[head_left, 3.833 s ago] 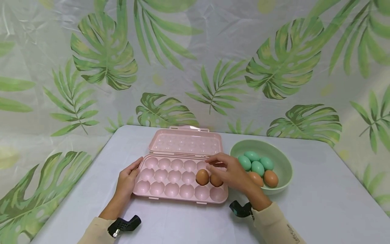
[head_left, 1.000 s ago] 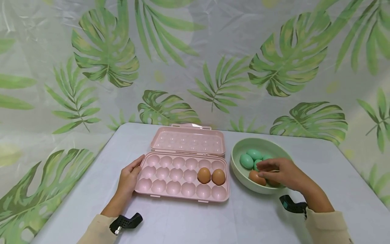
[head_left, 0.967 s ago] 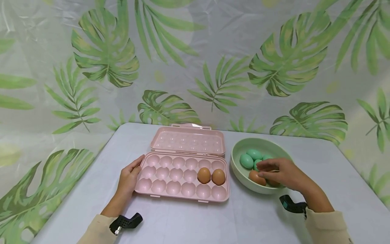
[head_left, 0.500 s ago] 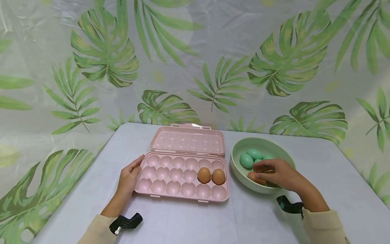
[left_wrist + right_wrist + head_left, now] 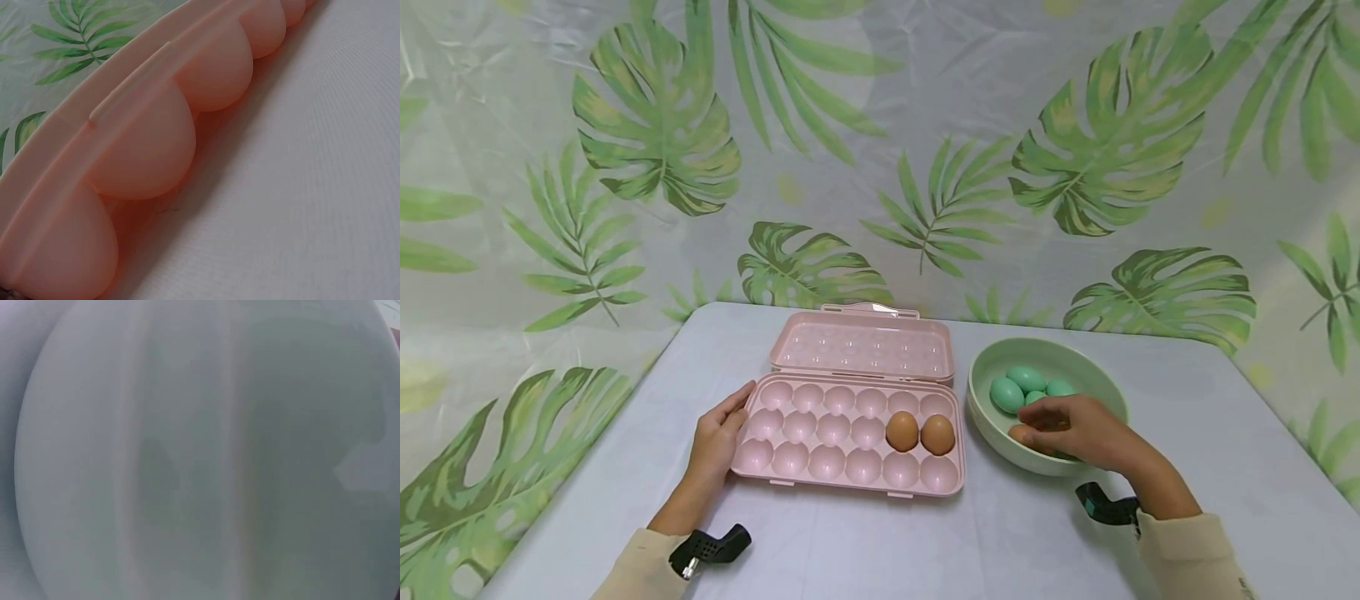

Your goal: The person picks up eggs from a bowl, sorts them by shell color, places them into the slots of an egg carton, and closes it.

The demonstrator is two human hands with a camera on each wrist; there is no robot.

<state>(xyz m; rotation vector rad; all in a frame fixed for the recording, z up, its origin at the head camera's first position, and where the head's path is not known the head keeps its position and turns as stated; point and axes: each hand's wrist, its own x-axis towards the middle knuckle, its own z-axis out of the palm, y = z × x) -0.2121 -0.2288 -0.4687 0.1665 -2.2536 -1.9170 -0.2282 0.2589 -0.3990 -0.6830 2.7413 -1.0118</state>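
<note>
A pink egg carton lies on the table with its lid laid back. Two brown eggs, a left one and a right one, sit in its middle row. My left hand holds the carton's left edge; its side and rounded cups fill the left wrist view. My right hand is inside the green bowl, thumb and fingers around a brown egg that they partly cover. Several green eggs lie beyond the fingers.
The bowl stands just right of the carton, its outer wall filling the right wrist view. A white cloth covers the table. Behind the table hangs a leaf-print sheet.
Earlier, my right hand was over the carton's right end; it has since moved into the bowl. Lately it has shifted slightly left, covering more of the brown egg. My left hand stays put.
</note>
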